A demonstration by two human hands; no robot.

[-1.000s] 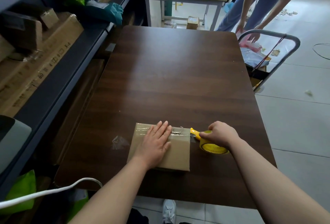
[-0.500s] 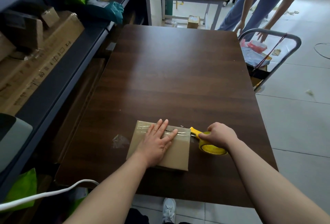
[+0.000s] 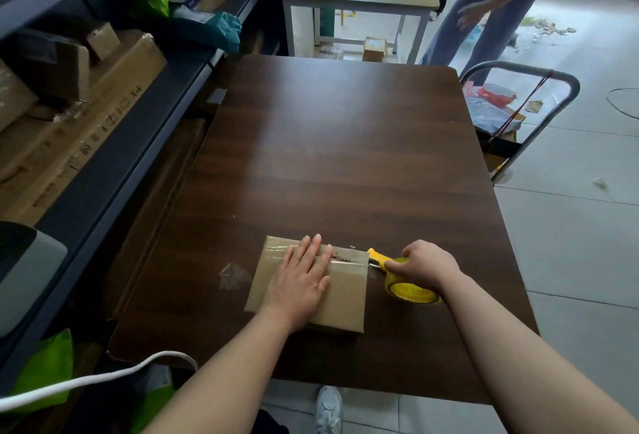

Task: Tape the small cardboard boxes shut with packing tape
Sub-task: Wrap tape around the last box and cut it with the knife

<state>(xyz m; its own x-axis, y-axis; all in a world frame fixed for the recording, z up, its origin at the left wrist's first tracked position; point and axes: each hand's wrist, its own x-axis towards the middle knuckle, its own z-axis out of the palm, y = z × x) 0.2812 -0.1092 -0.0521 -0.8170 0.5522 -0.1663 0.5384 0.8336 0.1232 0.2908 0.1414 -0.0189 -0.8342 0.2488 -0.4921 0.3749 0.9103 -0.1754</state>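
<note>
Left hand [image 3: 301, 281] flat, fingers straight, pressing the cardboard box [image 3: 340, 299]. Right hand [image 3: 424, 265] grips the yellow tape dispenser [image 3: 403, 283], seemingly touching the box's edge

I can reach freely across the bare table [image 3: 339, 157] through mid-frame. Lower centre, the box [image 3: 345, 299] and tape dispenser [image 3: 411, 290] block me; 1 tape scrap [image 3: 233, 274] lies left; shelving [image 3: 103, 171] walls the left edge.

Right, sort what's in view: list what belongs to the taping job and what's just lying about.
Part of the job:
- cardboard box, pressed flat by the left hand
- yellow tape dispenser, gripped by the right hand

Lying about:
- clear film scrap on the table
- white cable
- cart
- shelf cartons
</note>
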